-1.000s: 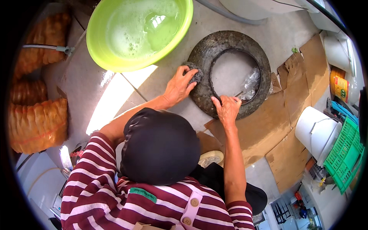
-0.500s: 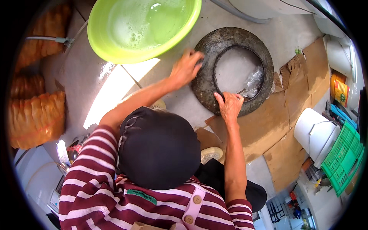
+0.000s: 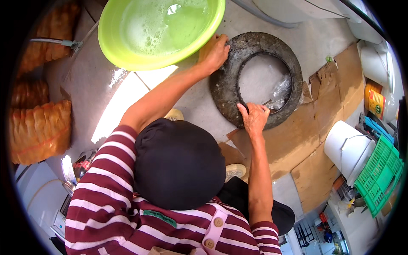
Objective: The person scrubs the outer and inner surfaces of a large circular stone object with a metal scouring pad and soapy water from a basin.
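A wide, flat, grimy dark ring [image 3: 226, 91] lies on the floor in front of me, partly over cardboard. My right hand [image 3: 255, 115] is closed on its near inner rim, thumb on top. At the ring's upper left edge is my left hand [image 3: 213, 54], fingers curled and knuckles up; whatever lies under the fingers is hidden. Crumpled clear plastic [image 3: 280, 91] shows through the ring's opening, with a thin dark piece beside my right hand. Just left of my left hand stands a lime-green basin [image 3: 107, 40] of foamy water.
Brown cardboard sheets [image 3: 297, 136] cover the floor at right. Beyond them stand a white bucket [image 3: 346, 148], a green plastic crate [image 3: 378, 174] and a yellow-and-red container [image 3: 377, 102]. Filled orange net sacks [image 3: 40, 131] line the left. A grey hose [image 3: 263, 15] runs along the top.
My left hand has moved up along the ring's left edge, closer to the basin. The ring has shifted very slightly, while my right hand keeps its hold on the rim.
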### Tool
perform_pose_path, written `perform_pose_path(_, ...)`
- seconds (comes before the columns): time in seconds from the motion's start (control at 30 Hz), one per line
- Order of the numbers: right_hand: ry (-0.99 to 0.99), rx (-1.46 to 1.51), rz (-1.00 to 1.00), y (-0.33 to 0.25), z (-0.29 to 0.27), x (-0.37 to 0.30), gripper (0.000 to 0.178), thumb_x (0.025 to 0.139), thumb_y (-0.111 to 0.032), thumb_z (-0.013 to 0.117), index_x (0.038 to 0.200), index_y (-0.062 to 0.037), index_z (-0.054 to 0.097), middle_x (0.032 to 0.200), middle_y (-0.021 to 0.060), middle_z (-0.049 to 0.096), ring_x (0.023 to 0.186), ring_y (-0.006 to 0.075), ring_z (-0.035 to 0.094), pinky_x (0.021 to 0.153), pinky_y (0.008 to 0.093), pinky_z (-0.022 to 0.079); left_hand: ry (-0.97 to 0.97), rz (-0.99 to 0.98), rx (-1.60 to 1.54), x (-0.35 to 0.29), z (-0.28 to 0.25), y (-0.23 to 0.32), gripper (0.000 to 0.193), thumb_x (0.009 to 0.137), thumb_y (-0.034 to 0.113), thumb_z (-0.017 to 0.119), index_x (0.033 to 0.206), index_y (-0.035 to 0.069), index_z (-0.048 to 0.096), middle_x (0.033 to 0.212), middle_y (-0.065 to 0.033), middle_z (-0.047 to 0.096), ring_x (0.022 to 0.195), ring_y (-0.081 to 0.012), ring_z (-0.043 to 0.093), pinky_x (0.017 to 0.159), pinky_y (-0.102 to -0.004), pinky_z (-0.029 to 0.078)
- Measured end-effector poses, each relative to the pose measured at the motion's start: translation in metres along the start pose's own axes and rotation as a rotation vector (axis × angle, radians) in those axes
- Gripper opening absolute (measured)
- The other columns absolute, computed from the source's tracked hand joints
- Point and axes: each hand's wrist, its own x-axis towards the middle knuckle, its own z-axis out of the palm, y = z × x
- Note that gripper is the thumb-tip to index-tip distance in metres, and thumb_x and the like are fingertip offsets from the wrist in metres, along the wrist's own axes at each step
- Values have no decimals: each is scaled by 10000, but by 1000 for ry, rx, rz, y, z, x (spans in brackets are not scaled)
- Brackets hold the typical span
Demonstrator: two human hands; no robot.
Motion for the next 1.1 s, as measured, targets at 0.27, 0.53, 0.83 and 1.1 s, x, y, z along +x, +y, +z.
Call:
perform_pose_path(0.27,-9,-13,-9,2,-2,-1,434,869,-406,652,640,-60,524,662,99,594,707,278,573,872,400,366,-268,47,-199,-91,-28,-5,200,876,152,639,1049,57,608,1051,-164,556,885,-386,615,784,-447,513)
perform_pose_path(0.53,15,6,-9,6,0,-2,429,866,-396,660,650,-56,512,665,103,590,710,281,565,870,400,367,-442,-238,-1018,-58,-143,31,201,893,181,657,1060,70,660,1021,5,609,969,-84,537,885,-282,449)
perform_pose_path(0.83,52,13,-34,4,2,-3,438,866,-402,658,647,-48,520,670,110,601,706,290,566,867,403,369,-327,-505,-1353,-7,-202,-32,398,929,177,605,1291,33,522,1115,-81,645,966,-160,649,770,-316,579)
perform_pose_path(1.1,37,0,-25,4,1,-3,439,870,-407,652,651,-45,533,666,107,612,699,294,566,864,406,368,-170,-393,-440,39,-181,-73,236,879,179,640,1071,44,660,961,-141,669,831,-232,669,724,-343,535)
